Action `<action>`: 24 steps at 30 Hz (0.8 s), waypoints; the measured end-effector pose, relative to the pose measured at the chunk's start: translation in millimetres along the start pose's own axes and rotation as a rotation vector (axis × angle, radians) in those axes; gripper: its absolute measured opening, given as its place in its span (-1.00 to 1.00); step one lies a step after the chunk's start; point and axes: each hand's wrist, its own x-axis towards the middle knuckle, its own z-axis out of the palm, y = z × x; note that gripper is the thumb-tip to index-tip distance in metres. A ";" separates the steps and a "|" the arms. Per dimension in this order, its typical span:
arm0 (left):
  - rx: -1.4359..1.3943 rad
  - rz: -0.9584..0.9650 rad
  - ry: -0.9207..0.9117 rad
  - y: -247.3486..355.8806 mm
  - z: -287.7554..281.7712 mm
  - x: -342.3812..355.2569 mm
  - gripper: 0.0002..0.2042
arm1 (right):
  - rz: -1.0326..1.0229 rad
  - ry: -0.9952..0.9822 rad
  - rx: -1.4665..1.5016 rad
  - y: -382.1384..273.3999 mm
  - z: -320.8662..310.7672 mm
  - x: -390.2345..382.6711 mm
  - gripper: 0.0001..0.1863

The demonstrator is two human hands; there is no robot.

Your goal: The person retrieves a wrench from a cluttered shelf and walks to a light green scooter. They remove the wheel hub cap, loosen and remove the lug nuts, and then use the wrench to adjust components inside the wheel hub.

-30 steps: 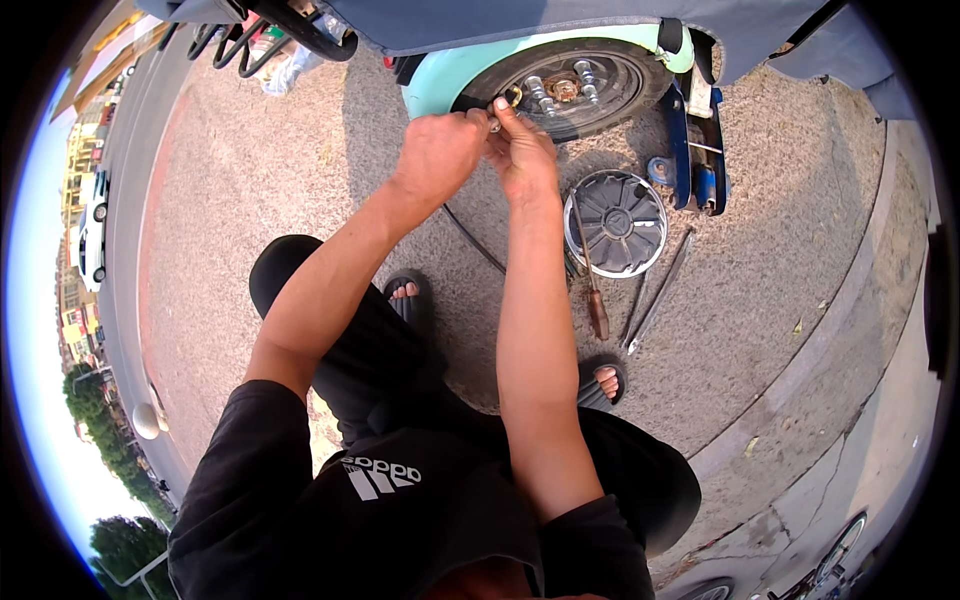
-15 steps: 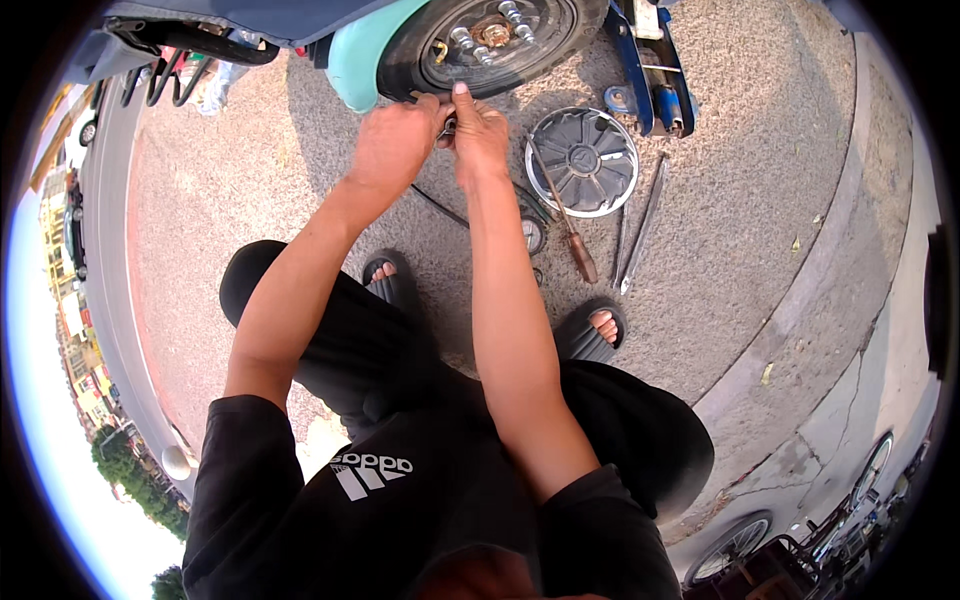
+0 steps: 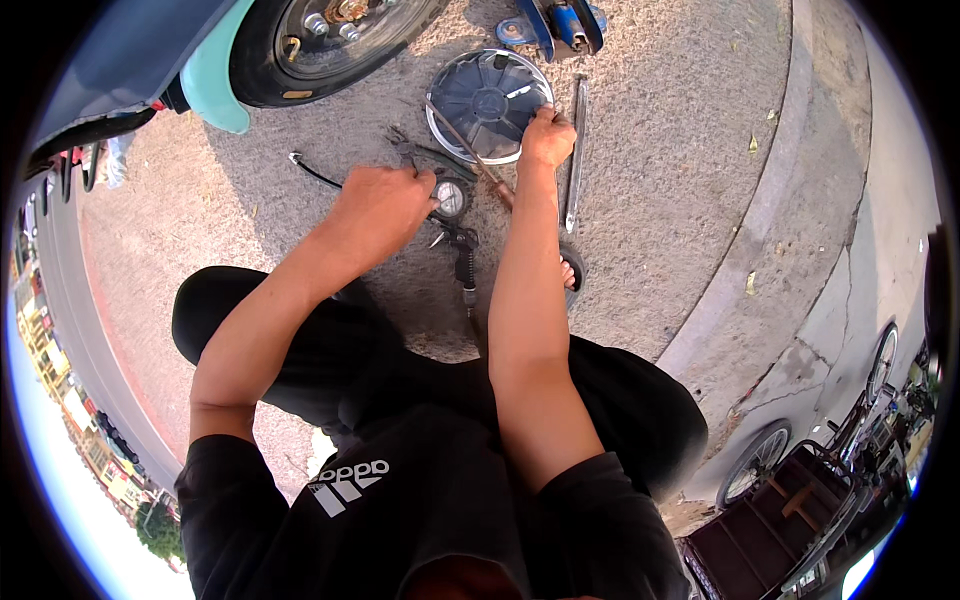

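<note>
The plainest print was on the black shirt (image 3: 440,500) at the lower middle of the frame: one short word in pale lettering (image 3: 352,473), upside down and sloping up to the right, with a mark of pale slanted bars (image 3: 345,495) just below it. Near the centre, the round gauge (image 3: 450,198) had a white face whose markings were too small to read. On the tire (image 3: 330,84), upper left, sat a tan oval mark (image 3: 297,94), no letters legible.
</note>
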 end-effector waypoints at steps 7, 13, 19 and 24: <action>0.138 -0.042 -0.025 5.5 -25.4 1.2 -0.77 | -0.067 0.090 -0.249 0.8 -32.3 9.0 -0.63; 0.028 0.028 0.090 6.4 -92.0 -42.0 -0.71 | -0.060 0.268 -0.146 9.6 -76.6 37.6 -0.69; -0.270 -0.373 -0.296 -83.4 -88.6 -108.7 -0.74 | 0.048 -0.187 -0.757 -3.2 -83.0 52.9 -0.59; -0.052 -0.443 -0.274 -147.6 -58.6 -143.3 -0.74 | -0.007 -0.694 -1.037 -41.2 -71.0 106.6 -0.67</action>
